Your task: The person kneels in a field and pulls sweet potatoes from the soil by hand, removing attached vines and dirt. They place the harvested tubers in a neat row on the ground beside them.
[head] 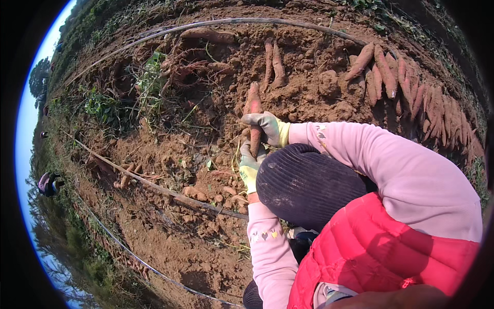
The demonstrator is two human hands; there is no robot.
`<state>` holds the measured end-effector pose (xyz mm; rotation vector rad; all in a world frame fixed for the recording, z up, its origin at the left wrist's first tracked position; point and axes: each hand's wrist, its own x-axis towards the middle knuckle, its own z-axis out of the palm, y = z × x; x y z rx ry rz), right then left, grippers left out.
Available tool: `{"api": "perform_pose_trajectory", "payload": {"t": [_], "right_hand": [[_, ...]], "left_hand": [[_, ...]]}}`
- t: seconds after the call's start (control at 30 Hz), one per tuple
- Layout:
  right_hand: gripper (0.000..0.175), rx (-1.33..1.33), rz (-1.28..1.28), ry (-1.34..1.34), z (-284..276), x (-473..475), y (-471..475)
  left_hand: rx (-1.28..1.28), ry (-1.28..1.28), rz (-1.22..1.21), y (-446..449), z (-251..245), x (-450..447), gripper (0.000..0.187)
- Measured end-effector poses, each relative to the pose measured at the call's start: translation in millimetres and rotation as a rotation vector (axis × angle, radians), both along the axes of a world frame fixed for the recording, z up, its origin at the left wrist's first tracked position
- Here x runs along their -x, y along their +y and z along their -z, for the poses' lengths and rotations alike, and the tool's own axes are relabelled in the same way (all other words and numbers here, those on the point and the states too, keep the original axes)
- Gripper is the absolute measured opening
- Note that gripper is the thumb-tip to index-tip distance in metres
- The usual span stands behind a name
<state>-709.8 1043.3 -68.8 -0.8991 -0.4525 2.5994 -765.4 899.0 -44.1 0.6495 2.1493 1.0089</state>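
Observation:
Both hands wear pale gloves with yellow cuffs. A reddish, soil-coated sweet potato (255, 106) stands lengthwise between them, with another root partly hidden behind it. My right hand (266, 125), the upper one in the picture, grips it around the middle, thumb across it. Lower down, my left hand (250, 160) holds its bottom end, close to the dark ribbed fabric over my knee (308, 185). Beyond the held root, two slender sweet potatoes (277, 65) lie side by side on loose brown soil.
A long row of sweet potatoes (436, 108) lies at the upper right. Long thin hoses or poles (270, 20) cross the soil above and below (177, 195). Leafy vines (150, 77) and roots lie at upper left. Another person (49, 183) bends over far off at left.

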Motion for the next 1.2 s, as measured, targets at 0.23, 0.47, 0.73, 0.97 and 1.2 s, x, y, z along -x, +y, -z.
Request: {"api": "perform_pose_trajectory", "payload": {"t": [0.23,0.47,0.73,0.97,1.2], "right_hand": [[0.026,-0.087,0.143,-0.101,-13,-4,11],[0.059,-0.642,-0.252,-0.304,-10,0,-2],[0.06,-0.582,-0.176,-0.349,9,10,4],[0.032,0.145,0.093,-0.464,27,-11,23],[0.02,0.14,-0.058,-0.268,9,-16,14]], "left_hand": [[0.051,-0.182,-0.01,-3,9,3,0.026],[0.182,-0.152,0.087,-21,21,-17,0.023],[0.053,-0.234,0.008,-30,24,-28,0.023],[-0.025,-0.278,-0.022,-32,20,-26,0.023],[-0.077,-0.31,-0.037,-36,7,-25,0.023]]}}
